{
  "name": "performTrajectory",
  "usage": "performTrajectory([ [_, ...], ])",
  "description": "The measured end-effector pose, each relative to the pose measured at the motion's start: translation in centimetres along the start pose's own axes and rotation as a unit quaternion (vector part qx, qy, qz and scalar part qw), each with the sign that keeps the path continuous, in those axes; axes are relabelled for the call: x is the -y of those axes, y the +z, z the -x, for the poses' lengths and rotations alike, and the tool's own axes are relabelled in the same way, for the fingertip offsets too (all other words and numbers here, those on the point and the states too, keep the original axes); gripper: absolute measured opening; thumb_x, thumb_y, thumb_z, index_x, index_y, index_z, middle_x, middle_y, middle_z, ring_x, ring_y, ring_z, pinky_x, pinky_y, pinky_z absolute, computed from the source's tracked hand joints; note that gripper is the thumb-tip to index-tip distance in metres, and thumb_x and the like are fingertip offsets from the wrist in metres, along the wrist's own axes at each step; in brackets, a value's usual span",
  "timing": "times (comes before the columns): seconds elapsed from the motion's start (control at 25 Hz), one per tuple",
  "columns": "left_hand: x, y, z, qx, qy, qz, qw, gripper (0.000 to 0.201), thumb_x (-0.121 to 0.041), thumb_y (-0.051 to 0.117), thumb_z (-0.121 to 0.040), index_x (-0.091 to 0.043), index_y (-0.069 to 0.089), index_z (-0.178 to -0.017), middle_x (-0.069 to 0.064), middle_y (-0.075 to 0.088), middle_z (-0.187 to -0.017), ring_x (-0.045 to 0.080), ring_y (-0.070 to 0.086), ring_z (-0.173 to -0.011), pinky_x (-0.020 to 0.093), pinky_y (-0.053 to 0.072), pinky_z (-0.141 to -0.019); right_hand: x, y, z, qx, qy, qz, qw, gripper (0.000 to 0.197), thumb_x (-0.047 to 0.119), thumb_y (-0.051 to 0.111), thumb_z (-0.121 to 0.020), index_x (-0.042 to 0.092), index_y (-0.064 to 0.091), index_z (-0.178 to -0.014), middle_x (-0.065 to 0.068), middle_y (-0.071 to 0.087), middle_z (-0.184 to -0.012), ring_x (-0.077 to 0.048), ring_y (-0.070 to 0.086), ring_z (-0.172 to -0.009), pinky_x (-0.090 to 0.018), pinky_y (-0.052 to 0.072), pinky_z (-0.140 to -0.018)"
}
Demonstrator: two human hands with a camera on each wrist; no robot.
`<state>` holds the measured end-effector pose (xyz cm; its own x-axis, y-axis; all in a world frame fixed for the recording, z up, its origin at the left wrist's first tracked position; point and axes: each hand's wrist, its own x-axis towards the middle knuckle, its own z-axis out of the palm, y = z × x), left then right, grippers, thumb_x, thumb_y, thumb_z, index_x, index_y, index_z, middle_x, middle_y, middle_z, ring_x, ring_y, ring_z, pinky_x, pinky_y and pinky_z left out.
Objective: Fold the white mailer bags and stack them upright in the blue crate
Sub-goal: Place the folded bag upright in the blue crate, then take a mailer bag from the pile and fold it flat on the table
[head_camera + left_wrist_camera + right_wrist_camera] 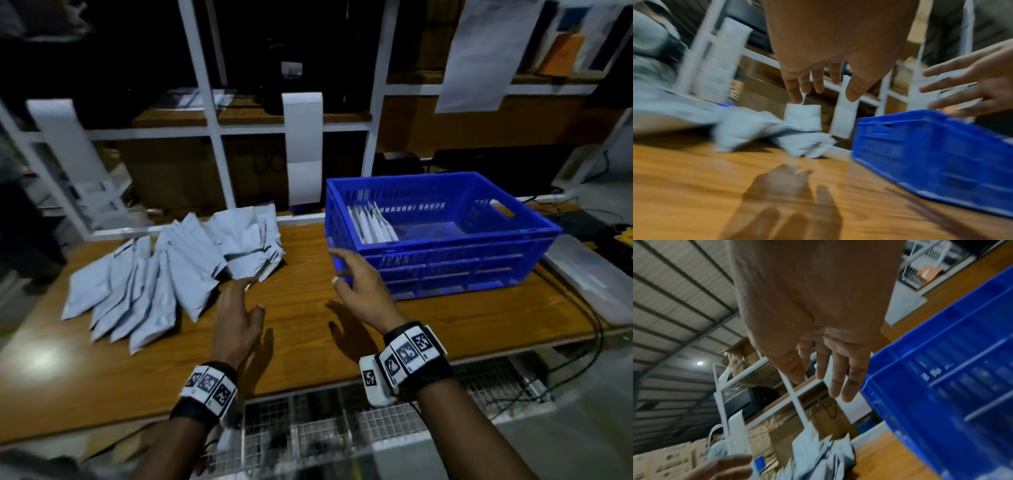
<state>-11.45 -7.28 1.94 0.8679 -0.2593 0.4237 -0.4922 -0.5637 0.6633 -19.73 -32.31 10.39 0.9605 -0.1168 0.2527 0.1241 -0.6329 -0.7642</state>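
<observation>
Right wrist view, blurred.
Right hand (818,331) empty, fingers (838,379) extended, beside blue crate (945,386); white mailer bags (818,457) below on wooden table (885,457).

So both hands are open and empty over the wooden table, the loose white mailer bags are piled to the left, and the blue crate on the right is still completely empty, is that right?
Not quite: the blue crate is not empty. The head view shows a row of folded bags standing against its left wall. The rest holds: the left hand and right hand are open and empty over the wooden table, and the loose mailer bags lie to the left.
</observation>
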Motion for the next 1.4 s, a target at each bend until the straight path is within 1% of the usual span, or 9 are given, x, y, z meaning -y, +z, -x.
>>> performTrajectory([
  [0.12, 3.5, -2.6, -0.1, -0.033, -0.019, -0.053, 0.998, 0.048, -0.02, 0.059, -0.088, -0.007, 0.05, -0.133, 0.015, 0.056, -0.127, 0.035, 0.051, -0.119, 0.045, 0.042, -0.098, 1.1, 2.8, -0.6, 0.051, 0.015, -0.001, 0.999, 0.048, 0.02, 0.053, -0.1, 0.032, 0.042, -0.145, 0.005, 0.043, -0.143, -0.012, 0.054, -0.117, -0.034, 0.051, -0.091],
  [0.28, 8.1, -5.6, -1.2, -0.038, -0.07, -0.132, 0.988, 0.048, -0.023, 0.059, -0.086, -0.006, 0.055, -0.131, 0.021, 0.053, -0.135, 0.041, 0.047, -0.126, 0.054, 0.044, -0.099, 2.3, 6.2, -2.7, 0.093, 0.025, 0.01, 0.995, 0.049, 0.018, 0.055, -0.099, 0.029, 0.043, -0.146, 0.007, 0.041, -0.142, -0.013, 0.059, -0.105, -0.029, 0.05, -0.088],
  [0.44, 12.1, -6.4, -0.5, 0.039, -0.095, -0.133, 0.986, 0.057, -0.016, 0.07, -0.089, -0.005, 0.049, -0.14, 0.023, 0.052, -0.14, 0.042, 0.049, -0.129, 0.053, 0.045, -0.099, 2.0, 11.2, -5.2, 0.13, 0.055, -0.013, 0.99, 0.046, 0.015, 0.055, -0.098, 0.027, 0.048, -0.142, 0.001, 0.042, -0.145, -0.022, 0.064, -0.101, -0.041, 0.054, -0.094],
  [0.6, 14.3, -7.3, 0.0, 0.132, -0.122, -0.009, 0.984, 0.081, -0.003, 0.062, -0.094, -0.001, 0.011, -0.157, 0.026, 0.055, -0.137, 0.04, 0.058, -0.116, 0.036, 0.044, -0.09, 1.5, 17.2, -7.3, 0.181, 0.074, 0.015, 0.981, 0.046, 0.009, 0.055, -0.097, 0.024, 0.05, -0.141, -0.005, 0.043, -0.15, -0.025, 0.057, -0.12, -0.039, 0.049, -0.101],
  [0.68, 15.4, -7.7, -0.4, 0.145, -0.137, 0.014, 0.98, 0.084, -0.006, 0.061, -0.096, -0.004, 0.004, -0.157, 0.027, 0.06, -0.13, 0.04, 0.062, -0.109, 0.036, 0.046, -0.085, 1.7, 19.8, -8.3, 0.211, 0.059, 0.051, 0.974, 0.053, 0.003, 0.054, -0.095, 0.023, 0.048, -0.144, -0.01, 0.043, -0.15, -0.027, 0.049, -0.131, -0.039, 0.046, -0.106],
  [0.76, 16.3, -7.7, -0.8, 0.141, -0.155, 0.04, 0.977, 0.082, -0.01, 0.06, -0.097, -0.008, 0.005, -0.158, 0.022, 0.059, -0.135, 0.037, 0.06, -0.12, 0.035, 0.045, -0.091, 1.9, 22.1, -9.5, 0.215, 0.036, 0.052, 0.975, 0.057, -0.001, 0.052, -0.093, 0.023, 0.047, -0.145, -0.011, 0.046, -0.149, -0.026, 0.045, -0.137, -0.038, 0.042, -0.11],
  [1.0, 16.7, -7.1, -0.6, 0.148, -0.17, 0.102, 0.969, 0.076, -0.009, 0.052, -0.101, -0.017, 0.005, -0.16, 0.011, 0.049, -0.142, 0.021, 0.049, -0.128, 0.03, 0.039, -0.093, 2.8, 27.4, -12.3, 0.146, 0.07, 0.0, 0.987, 0.035, 0.011, 0.05, -0.1, 0.02, 0.066, -0.129, -0.006, 0.06, -0.136, -0.022, 0.056, -0.124, -0.029, 0.045, -0.1],
  [1.12, 16.8, -7.1, -0.6, 0.15, -0.161, 0.118, 0.968, 0.075, -0.008, 0.051, -0.1, -0.018, 0.007, -0.16, 0.006, 0.05, -0.14, 0.017, 0.048, -0.129, 0.027, 0.038, -0.095, 2.6, 28.4, -12.4, 0.058, 0.09, -0.03, 0.994, 0.025, 0.014, 0.058, -0.094, 0.018, 0.076, -0.112, -0.001, 0.071, -0.119, -0.015, 0.063, -0.113, -0.037, 0.05, -0.101],
  [1.4, 16.1, -6.5, -0.1, 0.144, -0.097, 0.149, 0.973, 0.071, -0.013, 0.053, -0.098, -0.02, 0.015, -0.158, 0.011, 0.042, -0.152, 0.02, 0.04, -0.139, 0.037, 0.038, -0.107, 3.7, 24.6, -9.3, -0.14, 0.077, -0.047, 0.986, 0.011, 0.012, 0.069, -0.088, 0.018, 0.076, -0.093, 0.011, 0.072, -0.094, -0.004, 0.066, -0.088, -0.028, 0.056, -0.079],
])
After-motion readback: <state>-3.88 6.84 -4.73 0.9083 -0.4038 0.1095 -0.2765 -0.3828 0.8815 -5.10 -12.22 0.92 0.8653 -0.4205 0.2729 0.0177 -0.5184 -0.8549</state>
